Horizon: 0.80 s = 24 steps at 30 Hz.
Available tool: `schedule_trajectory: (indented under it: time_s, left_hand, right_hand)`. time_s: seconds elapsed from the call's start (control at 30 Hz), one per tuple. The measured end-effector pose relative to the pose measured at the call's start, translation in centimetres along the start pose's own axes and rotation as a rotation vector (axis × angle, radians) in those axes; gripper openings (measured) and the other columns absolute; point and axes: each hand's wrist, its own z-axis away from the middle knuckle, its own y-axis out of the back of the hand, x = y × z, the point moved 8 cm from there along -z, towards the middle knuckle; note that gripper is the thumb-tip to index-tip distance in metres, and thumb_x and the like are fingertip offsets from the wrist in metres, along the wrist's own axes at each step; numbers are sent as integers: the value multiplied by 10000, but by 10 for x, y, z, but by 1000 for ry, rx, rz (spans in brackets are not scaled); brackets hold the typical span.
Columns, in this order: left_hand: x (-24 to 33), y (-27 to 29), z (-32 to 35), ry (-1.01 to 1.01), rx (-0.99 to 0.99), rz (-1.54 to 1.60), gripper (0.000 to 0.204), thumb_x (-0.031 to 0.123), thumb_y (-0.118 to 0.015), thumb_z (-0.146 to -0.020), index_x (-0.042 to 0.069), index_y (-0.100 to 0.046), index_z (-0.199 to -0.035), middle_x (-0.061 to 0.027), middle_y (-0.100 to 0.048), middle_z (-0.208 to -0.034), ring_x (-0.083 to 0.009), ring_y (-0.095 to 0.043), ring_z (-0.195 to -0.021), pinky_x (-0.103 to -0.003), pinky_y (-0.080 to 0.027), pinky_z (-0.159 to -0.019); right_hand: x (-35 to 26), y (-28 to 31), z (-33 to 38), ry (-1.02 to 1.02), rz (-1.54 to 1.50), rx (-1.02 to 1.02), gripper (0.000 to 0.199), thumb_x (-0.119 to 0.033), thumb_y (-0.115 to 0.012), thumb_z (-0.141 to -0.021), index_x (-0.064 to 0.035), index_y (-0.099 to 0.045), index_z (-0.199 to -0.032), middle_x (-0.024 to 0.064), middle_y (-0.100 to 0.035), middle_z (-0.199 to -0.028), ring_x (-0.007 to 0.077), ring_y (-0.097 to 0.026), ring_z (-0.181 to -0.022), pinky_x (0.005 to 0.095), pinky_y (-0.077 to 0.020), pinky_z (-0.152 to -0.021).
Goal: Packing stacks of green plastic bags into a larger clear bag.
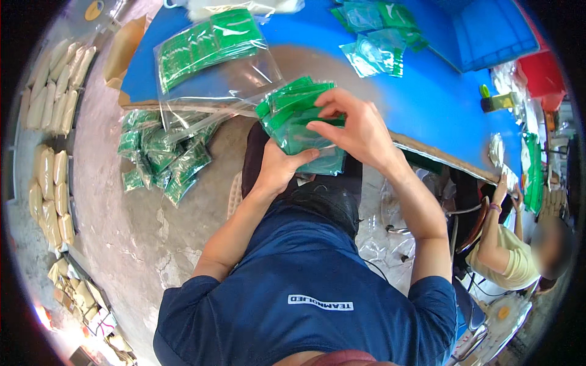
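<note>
My left hand grips a stack of flat green clear-fronted packets above my lap, its thumb lying across the lower packets. Over the stack's right side is my right hand, its thumb and curved forefinger apart with green packets showing between them. Whether its fingertips touch the packets is hard to tell. Just beyond, a large clear plastic bag lies on the blue table and hangs over its near edge. Rows of green packets fill the bag's far part.
More green packets lie loose farther right on the table, near a blue bin. A heap of them is on the floor at left. Filled tan bags are stacked far left. A co-worker sits at right.
</note>
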Motion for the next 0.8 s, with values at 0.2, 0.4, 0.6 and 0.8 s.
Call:
schedule_trajectory:
  time_s: [0.2,0.4,0.6,0.8]
  left_hand:
    - [-9,-4,-3,1,-136,-20,587,-72,-777,-747,4,-560,-1286,-94,-662,-1202,-212,-643,-1086,-369,-511,-955]
    - [-13,-4,6,193,-255,154,674,-35,-773,-751,10,-501,-1366,-94,-639,-1251,-224,-617,-1152,-376,-483,-1010]
    - [69,-10,-38,-325,-224,-55,547,-16,-805,-740,17,-600,-1246,-67,-665,-1169,-187,-618,-1108,-357,-491,-985]
    - [94,-18,-94,-485,-335,-471,836,53,-871,-717,25,-413,-1417,-105,-553,-1327,-225,-541,-1232,-394,-454,-1042]
  right_hand:
    - [-16,-12,-8,396,297,-44,217,-53,-696,-810,-30,-632,-1016,136,-691,-905,316,-675,-838,406,-544,-724]
    - [54,71,-24,91,202,540,364,-173,-672,-917,-24,-585,-1238,153,-682,-1058,262,-664,-953,375,-520,-820]
    - [90,14,-4,-171,-698,-39,1072,-516,-723,-853,-52,-92,-1585,261,-371,-1527,346,-409,-1392,462,-323,-1156]
    - [85,17,-27,119,-263,211,1297,-260,-951,-620,-45,-104,-1579,253,-325,-1548,347,-354,-1429,442,-309,-1171]
